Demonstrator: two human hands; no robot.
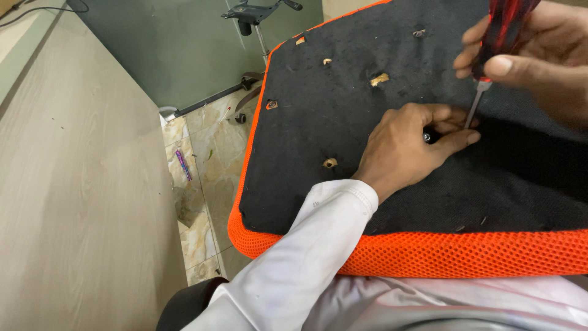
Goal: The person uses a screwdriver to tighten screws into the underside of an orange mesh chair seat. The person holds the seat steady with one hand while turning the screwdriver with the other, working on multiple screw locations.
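Right hand (539, 58), upper right of frame, is closing its grip around the red screwdriver (499, 43); shaft is slanting down-left, tip meeting a dark screw (429, 136) that the left hand (407, 147) is pinching against the black seat underside (343, 110), mid-frame.

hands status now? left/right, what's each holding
Left hand: pinched shut on a small dark screw against the seat underside.
Right hand: shut on the red-handled screwdriver.

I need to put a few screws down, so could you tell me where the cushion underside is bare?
The black underside is bare between the left hand and the orange mesh edge. It is crowded where the right hand holds the screwdriver.
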